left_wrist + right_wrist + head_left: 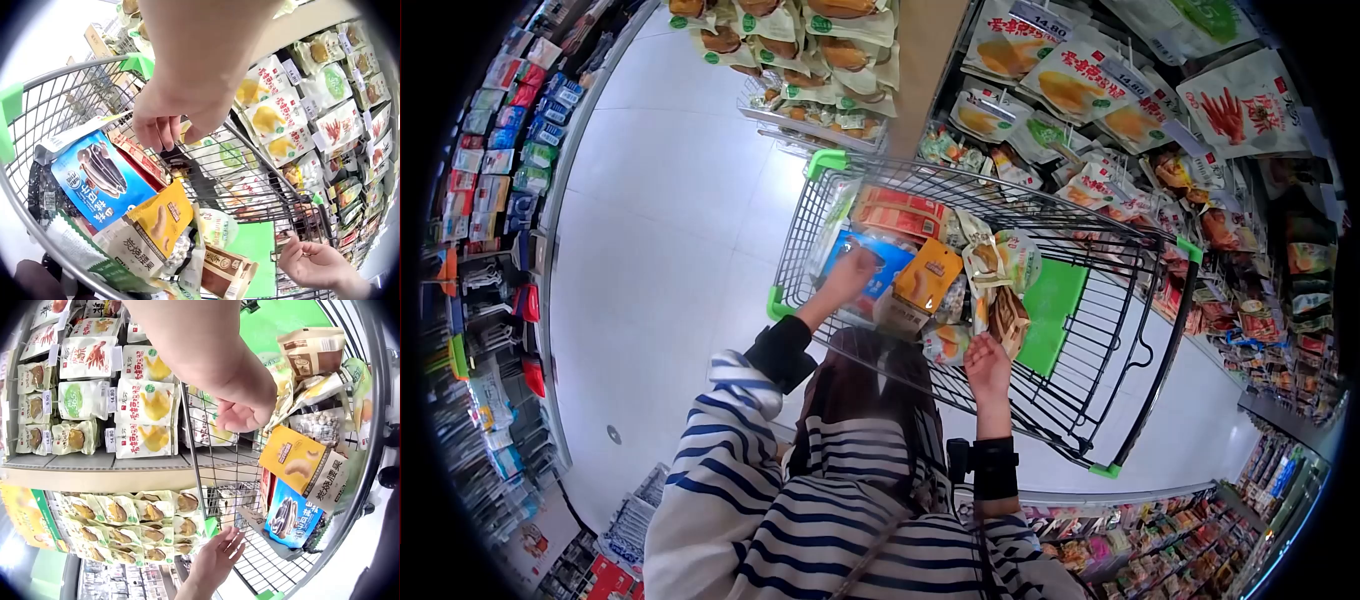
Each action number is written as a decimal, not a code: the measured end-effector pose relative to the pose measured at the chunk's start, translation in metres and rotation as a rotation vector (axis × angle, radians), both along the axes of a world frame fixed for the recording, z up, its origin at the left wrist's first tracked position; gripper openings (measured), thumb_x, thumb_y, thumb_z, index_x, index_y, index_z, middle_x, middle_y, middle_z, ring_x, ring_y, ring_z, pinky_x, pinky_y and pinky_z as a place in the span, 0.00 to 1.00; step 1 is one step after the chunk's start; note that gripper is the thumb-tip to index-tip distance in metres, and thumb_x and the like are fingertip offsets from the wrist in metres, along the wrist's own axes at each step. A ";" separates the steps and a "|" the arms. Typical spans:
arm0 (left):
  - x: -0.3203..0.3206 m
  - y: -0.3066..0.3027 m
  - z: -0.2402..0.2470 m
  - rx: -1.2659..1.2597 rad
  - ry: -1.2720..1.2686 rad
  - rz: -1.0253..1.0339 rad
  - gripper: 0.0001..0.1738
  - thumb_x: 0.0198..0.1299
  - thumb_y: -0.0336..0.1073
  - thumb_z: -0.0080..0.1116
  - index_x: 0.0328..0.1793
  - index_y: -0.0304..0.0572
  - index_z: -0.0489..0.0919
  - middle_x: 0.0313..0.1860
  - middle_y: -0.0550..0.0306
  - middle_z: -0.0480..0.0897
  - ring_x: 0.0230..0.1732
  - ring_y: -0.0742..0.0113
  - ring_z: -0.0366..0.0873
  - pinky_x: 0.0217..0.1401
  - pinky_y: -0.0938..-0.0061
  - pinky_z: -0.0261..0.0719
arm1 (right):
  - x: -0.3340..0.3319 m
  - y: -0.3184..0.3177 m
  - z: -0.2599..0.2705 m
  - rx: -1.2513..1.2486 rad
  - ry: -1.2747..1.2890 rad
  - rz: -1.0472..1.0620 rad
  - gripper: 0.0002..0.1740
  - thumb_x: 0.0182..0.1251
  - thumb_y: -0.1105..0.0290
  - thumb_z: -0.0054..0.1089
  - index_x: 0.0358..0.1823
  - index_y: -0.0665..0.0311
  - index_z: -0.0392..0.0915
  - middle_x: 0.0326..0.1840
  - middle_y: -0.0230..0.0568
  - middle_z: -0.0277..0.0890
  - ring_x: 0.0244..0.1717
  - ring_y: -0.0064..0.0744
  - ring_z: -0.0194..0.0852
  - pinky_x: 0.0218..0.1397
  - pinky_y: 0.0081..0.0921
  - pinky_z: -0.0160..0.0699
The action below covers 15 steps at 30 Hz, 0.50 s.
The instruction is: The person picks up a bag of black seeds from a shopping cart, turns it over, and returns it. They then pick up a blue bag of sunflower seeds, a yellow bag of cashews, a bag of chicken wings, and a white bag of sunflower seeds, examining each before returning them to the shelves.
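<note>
A wire shopping cart (1135,235) with green corners holds several snack bags. My left hand (847,272) reaches into it, fingers relaxed and empty, hovering just over a blue bag (885,262), which also shows in the wrist views (94,178) (292,515). Beside that lies an orange-yellow nut bag (927,275) (159,222). My right hand (987,362) is at the cart's near side, holding nothing, its fingers loosely bent next to a brown packet (1007,320) (228,272). From the wrist cameras, the left hand (169,119) and right hand (244,415) both look empty.
Shelves of hanging snack packets (1090,80) with price tags stand close along the cart's right side. A green flap (1050,300) lies in the cart. White aisle floor (660,200) stretches to the left, bordered by another stocked shelf (500,150).
</note>
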<state>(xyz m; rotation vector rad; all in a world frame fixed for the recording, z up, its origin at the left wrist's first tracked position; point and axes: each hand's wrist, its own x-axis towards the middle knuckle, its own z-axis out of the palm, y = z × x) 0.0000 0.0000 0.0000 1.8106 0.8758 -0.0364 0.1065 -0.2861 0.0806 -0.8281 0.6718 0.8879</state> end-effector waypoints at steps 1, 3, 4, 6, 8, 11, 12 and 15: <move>0.001 -0.001 0.000 0.005 -0.007 -0.009 0.12 0.49 0.31 0.54 0.40 0.37 0.71 0.36 0.50 0.77 0.40 0.59 0.76 0.43 0.70 0.73 | -0.004 0.000 0.004 -0.017 -0.002 -0.014 0.10 0.57 0.69 0.47 0.38 0.66 0.68 0.32 0.37 0.71 0.34 0.31 0.68 0.40 0.25 0.70; 0.017 0.012 -0.021 0.079 0.018 -0.058 0.13 0.47 0.31 0.54 0.40 0.35 0.71 0.34 0.49 0.77 0.39 0.58 0.76 0.42 0.70 0.73 | 0.003 0.012 -0.016 -0.012 0.027 -0.031 0.09 0.58 0.70 0.46 0.38 0.66 0.67 0.32 0.37 0.70 0.33 0.30 0.68 0.39 0.25 0.70; 0.028 0.014 -0.031 0.137 0.023 -0.097 0.13 0.47 0.30 0.54 0.40 0.35 0.71 0.34 0.49 0.77 0.38 0.57 0.76 0.42 0.71 0.73 | 0.006 0.012 -0.023 0.001 0.031 -0.033 0.09 0.58 0.70 0.46 0.38 0.66 0.67 0.32 0.37 0.70 0.33 0.30 0.67 0.39 0.25 0.70; 0.043 0.016 -0.044 0.153 0.054 -0.169 0.16 0.44 0.31 0.56 0.41 0.36 0.71 0.38 0.48 0.76 0.41 0.53 0.74 0.44 0.69 0.72 | 0.007 0.011 -0.030 -0.019 0.077 -0.053 0.09 0.58 0.70 0.45 0.39 0.66 0.67 0.33 0.37 0.69 0.32 0.30 0.66 0.39 0.24 0.69; 0.055 0.021 -0.059 0.367 -0.032 -0.260 0.17 0.43 0.30 0.56 0.43 0.37 0.71 0.41 0.48 0.75 0.45 0.52 0.72 0.47 0.68 0.70 | 0.008 0.014 -0.035 -0.052 0.091 -0.056 0.10 0.58 0.70 0.45 0.39 0.67 0.67 0.34 0.37 0.68 0.32 0.29 0.65 0.39 0.24 0.68; 0.069 0.019 -0.058 0.400 0.038 -0.337 0.20 0.42 0.30 0.56 0.45 0.41 0.71 0.46 0.48 0.73 0.50 0.50 0.67 0.51 0.64 0.66 | 0.010 0.012 -0.032 -0.073 0.104 -0.058 0.11 0.57 0.70 0.46 0.40 0.67 0.67 0.36 0.37 0.68 0.34 0.29 0.65 0.41 0.24 0.67; 0.072 0.020 -0.068 0.414 0.089 -0.374 0.20 0.42 0.30 0.56 0.46 0.41 0.71 0.46 0.48 0.72 0.50 0.51 0.67 0.51 0.63 0.67 | 0.011 0.011 -0.031 -0.076 0.113 -0.065 0.11 0.57 0.70 0.46 0.40 0.66 0.67 0.36 0.37 0.68 0.34 0.29 0.65 0.41 0.23 0.67; 0.074 0.026 -0.085 0.529 0.182 -0.537 0.19 0.43 0.32 0.55 0.45 0.45 0.72 0.42 0.48 0.75 0.44 0.51 0.72 0.45 0.62 0.71 | 0.013 0.005 -0.044 -0.090 0.131 -0.088 0.10 0.57 0.70 0.47 0.39 0.66 0.68 0.35 0.37 0.68 0.35 0.29 0.64 0.41 0.23 0.66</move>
